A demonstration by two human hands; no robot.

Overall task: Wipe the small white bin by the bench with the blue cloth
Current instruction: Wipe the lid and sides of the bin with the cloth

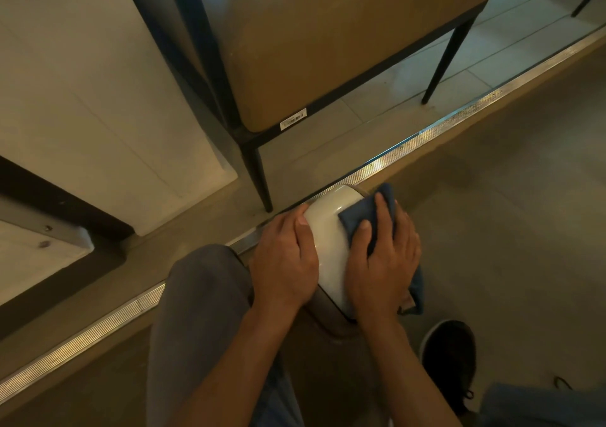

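Dim room, grey floor [492,230], a ribbed metal strip [426,138] running diagonally across it; all positions below are given relative to the bin. Far left of the bin: a pale panel [98,98] with dark trim, use unclear; up and left of the bin: the bench [328,33], tan seat on a thin black frame, its near leg [259,177] standing just beside the bin's far end. The bin [328,230], small and white, sits against the strip between the two hands, rounded top facing the camera. Left hand [285,262] lies on the bin's left flank, fingers together and laid flat, thumb along the top; judged to be a brace so the bin does not slide. Right hand [383,259] presses the cloth [360,213], blue and folded, onto the bin's right side, fingers slightly spread and mostly straight, likely to spread pressure; cloth's tail hangs below the palm. Below the bin: a knee [203,295] in grey; lower right: a dark shoe [449,357].
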